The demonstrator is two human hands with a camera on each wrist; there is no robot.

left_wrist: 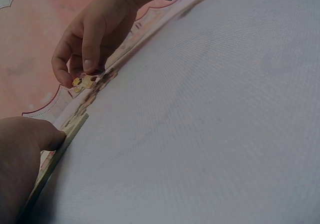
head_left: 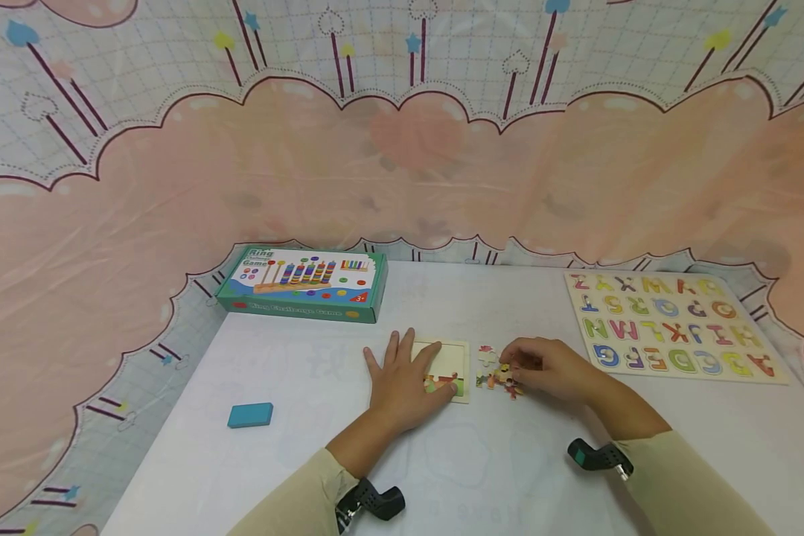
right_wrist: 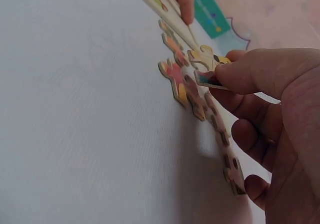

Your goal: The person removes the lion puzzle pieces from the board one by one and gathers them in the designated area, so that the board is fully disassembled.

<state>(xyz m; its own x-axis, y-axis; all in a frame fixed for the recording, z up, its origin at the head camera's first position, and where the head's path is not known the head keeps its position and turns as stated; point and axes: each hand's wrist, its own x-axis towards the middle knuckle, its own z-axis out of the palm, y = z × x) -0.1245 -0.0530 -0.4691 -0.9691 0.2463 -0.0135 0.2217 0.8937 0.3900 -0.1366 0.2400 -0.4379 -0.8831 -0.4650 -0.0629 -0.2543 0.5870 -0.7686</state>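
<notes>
My left hand (head_left: 403,387) lies with fingers spread over a shallow wooden puzzle board (head_left: 454,350). Its thumb (left_wrist: 52,136) presses on the board's near rim in the left wrist view. Part of a colourful picture shows in the lower part of the board; the hand hides the left side. Just right of the board, my right hand (head_left: 554,368) pinches a small yellow-and-white jigsaw piece (right_wrist: 201,58) between thumb and finger. Below that piece, several loose jigsaw pieces (right_wrist: 175,79) lie on the white table.
A green ring game box (head_left: 304,283) sits at the back left. The blue block (head_left: 250,415) lies at the left front. An alphabet board (head_left: 677,324) with coloured letters occupies the right side. Patterned cloth (head_left: 402,179) hangs behind the table.
</notes>
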